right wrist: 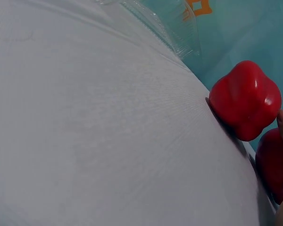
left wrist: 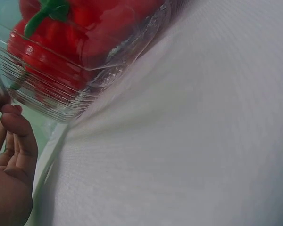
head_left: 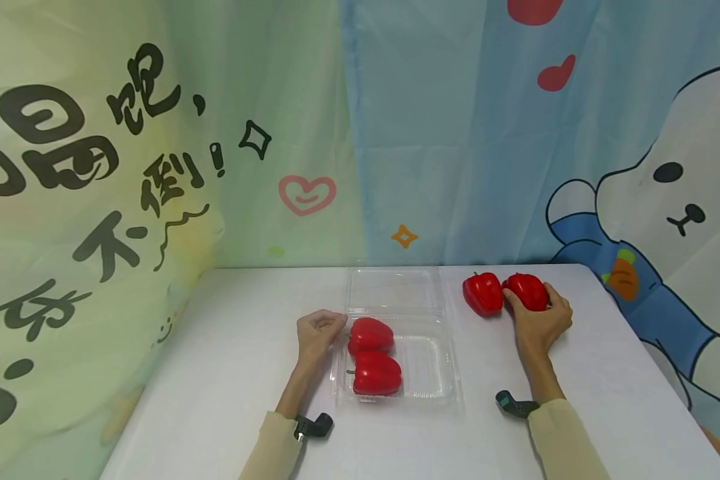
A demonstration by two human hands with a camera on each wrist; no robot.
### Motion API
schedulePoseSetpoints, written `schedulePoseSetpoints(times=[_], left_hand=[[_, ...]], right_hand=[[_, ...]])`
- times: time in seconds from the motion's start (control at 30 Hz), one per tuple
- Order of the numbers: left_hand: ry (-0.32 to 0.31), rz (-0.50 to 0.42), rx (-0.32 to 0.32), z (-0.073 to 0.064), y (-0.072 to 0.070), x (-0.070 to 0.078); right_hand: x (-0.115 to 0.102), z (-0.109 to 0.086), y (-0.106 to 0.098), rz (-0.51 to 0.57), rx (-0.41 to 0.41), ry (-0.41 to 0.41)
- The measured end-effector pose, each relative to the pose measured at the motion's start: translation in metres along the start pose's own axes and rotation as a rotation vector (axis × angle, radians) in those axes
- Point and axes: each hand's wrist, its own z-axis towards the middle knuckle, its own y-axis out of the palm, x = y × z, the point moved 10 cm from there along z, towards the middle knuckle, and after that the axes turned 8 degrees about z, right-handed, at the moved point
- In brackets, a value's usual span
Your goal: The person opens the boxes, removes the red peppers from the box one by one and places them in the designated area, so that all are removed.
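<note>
A clear plastic clamshell box [head_left: 426,360] lies with its lid folded back on the white table. Inside, along its left side, are two red bell peppers, one farther back [head_left: 370,335] and one nearer [head_left: 378,375], stems to the left. My left hand [head_left: 321,332] pinches the box's left edge between thumb and fingertip, also seen in the left wrist view. At the back right, my right hand [head_left: 540,321] grips a red bell pepper [head_left: 526,291] between thumb and fingers. Just left of that one sits another bell pepper [head_left: 483,295], close by my thumb.
The transparent lid [head_left: 394,290] extends toward the table's back edge. A printed curtain [head_left: 276,220] hangs right behind the white table [head_left: 240,400] and along its sides. Both wrists carry small dark cameras.
</note>
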Motion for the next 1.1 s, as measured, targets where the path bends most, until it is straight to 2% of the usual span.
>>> schedulePoseSetpoints(times=[0.9,1.1], left_hand=[[0.021,-0.008,-0.016,0.0003,0.0008,0.0012],[0.029,0.001,-0.013,0.0002,-0.0003,0.0030]], right_hand=[[0.0003,-0.0025,-0.0056,-0.039,0.000,0.026],[-0.0002,0.0002,-0.0059,-0.046,-0.003,0.009]])
